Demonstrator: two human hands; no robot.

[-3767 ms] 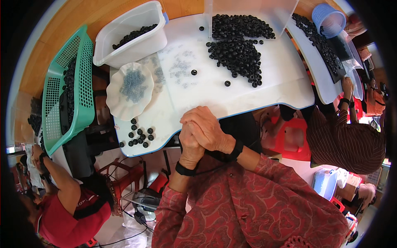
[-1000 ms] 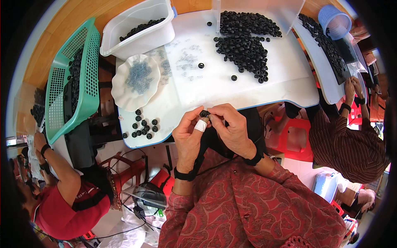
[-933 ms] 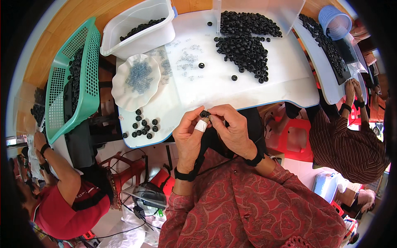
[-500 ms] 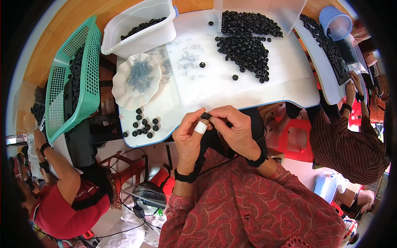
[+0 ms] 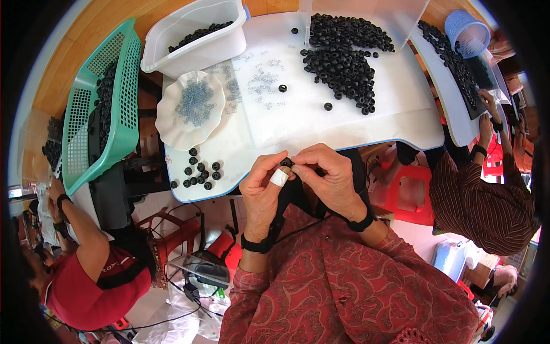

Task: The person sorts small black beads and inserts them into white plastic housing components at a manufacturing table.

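Just over the table's front edge, my left hand (image 5: 262,192) pinches a small round black part (image 5: 286,163) between thumb and fingers; white tape wraps its thumb. My right hand (image 5: 329,179) closes on the same part from the other side, its fingertips touching it. Whether a smaller piece sits between the right fingertips I cannot make out. Beyond the hands, a large pile of similar black parts (image 5: 342,71) lies on the white table (image 5: 338,131). Left of my hands is a small group of black parts (image 5: 200,167). A scalloped white plate (image 5: 166,129) holds many tiny clear pieces (image 5: 196,103).
A white tub (image 5: 192,54) of black parts stands at the back left, beside a green basket (image 5: 125,114). More clear bits lie scattered on the table. A clear upright panel (image 5: 412,26) borders the pile. Co-workers sit left and right; a red stool (image 5: 409,198) stands nearby.
Both hands stay at the same spot, pinching the black part. The right fingers have shifted slightly against it. The whole view has moved a few pixels.
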